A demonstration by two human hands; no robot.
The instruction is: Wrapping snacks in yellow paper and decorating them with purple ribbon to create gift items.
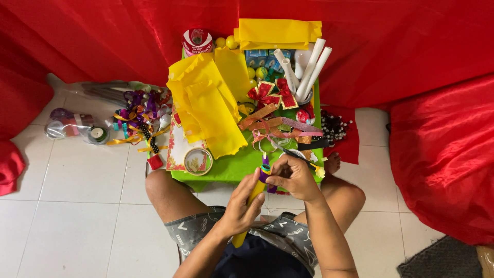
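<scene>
I sit on the floor at a low green table [234, 167]. My left hand [241, 206] is wrapped around a yellow stick-shaped object [254, 194] that points up toward the table edge. My right hand [293, 176] pinches its upper end, where a purple ribbon [265, 169] is wound around it. A thin dark tool [297, 154] lies just beyond my right fingers; I cannot tell whether they hold it.
Yellow crepe paper [208, 103], red and gold bows [270, 93], loose ribbons [280, 128], white paper rolls [309, 64] and a round tape tin [198, 161] cover the table. More ribbons [139, 110] and a plastic bag [72, 126] lie on the tiled floor left. Red cloth [442, 154] hangs behind and right.
</scene>
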